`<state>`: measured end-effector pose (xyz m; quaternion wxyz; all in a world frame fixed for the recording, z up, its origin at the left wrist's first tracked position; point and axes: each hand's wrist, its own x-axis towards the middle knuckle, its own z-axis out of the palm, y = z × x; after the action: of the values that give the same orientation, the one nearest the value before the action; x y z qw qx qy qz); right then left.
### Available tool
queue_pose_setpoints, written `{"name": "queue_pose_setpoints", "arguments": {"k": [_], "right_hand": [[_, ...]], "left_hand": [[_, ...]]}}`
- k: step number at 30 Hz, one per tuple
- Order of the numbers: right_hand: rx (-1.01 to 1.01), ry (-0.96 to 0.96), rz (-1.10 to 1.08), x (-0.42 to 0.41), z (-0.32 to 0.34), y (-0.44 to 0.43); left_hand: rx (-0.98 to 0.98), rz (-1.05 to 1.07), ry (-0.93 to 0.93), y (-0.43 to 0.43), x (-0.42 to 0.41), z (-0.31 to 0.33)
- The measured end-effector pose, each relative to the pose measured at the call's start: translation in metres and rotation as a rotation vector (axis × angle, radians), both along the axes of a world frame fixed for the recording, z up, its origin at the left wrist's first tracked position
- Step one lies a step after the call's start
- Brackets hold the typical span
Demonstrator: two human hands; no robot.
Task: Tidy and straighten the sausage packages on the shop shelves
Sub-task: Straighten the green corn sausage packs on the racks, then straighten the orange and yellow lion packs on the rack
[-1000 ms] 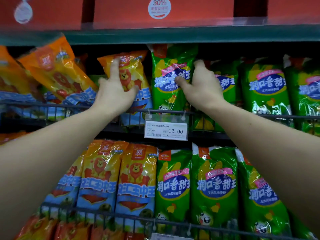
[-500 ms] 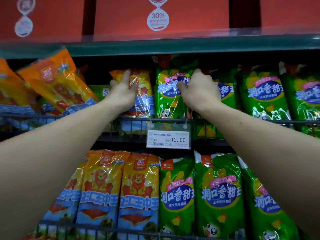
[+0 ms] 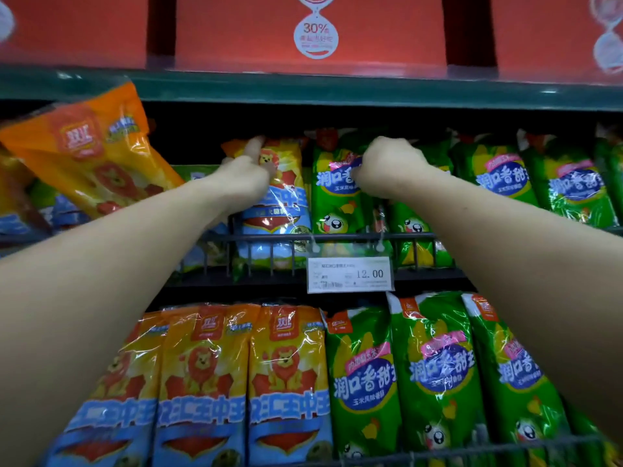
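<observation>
Both my arms reach up to the upper shelf. My left hand [image 3: 247,173] grips the top left of an upright orange-and-blue sausage package [image 3: 285,203] with a lion on it, one finger pointing up along its edge. My right hand [image 3: 387,170] curls over the upper part of the green sausage package [image 3: 335,193] beside it. Both packages stand behind the black wire shelf rail [image 3: 337,236]. A tilted orange package [image 3: 91,150] leans at the upper left.
More green packages [image 3: 502,176] line the upper shelf to the right. A price tag reading 12.00 [image 3: 350,274] hangs on the rail. The lower shelf holds orange packages [image 3: 205,382] and green packages [image 3: 438,375] in rows. Red boxes [image 3: 313,28] sit above.
The two packages have been pushed back and stood more upright on the shelf. Both hands moved deeper with them, and their fingers have curled tighter. The view has tilted upward.
</observation>
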<state>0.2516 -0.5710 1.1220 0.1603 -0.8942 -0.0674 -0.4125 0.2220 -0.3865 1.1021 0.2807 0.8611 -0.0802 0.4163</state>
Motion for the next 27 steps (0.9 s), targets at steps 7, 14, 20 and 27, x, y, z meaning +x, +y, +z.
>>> {"name": "queue_pose_setpoints", "arguments": {"k": [7, 14, 20, 27], "right_hand": [[-0.059, -0.344, -0.195, 0.003, -0.036, 0.007], [-0.300, -0.397, 0.006, 0.012, -0.055, -0.001], [-0.252, -0.284, 0.088, 0.018, -0.062, -0.011], [-0.305, -0.238, 0.087, 0.020, -0.063, -0.015]], "left_hand": [[0.070, 0.249, 0.118, 0.003, 0.009, -0.003], [0.464, 0.436, -0.342, -0.007, 0.014, -0.012], [0.516, 0.375, -0.100, -0.010, 0.027, -0.017], [0.463, 0.311, -0.070, -0.008, 0.035, -0.016]]}}
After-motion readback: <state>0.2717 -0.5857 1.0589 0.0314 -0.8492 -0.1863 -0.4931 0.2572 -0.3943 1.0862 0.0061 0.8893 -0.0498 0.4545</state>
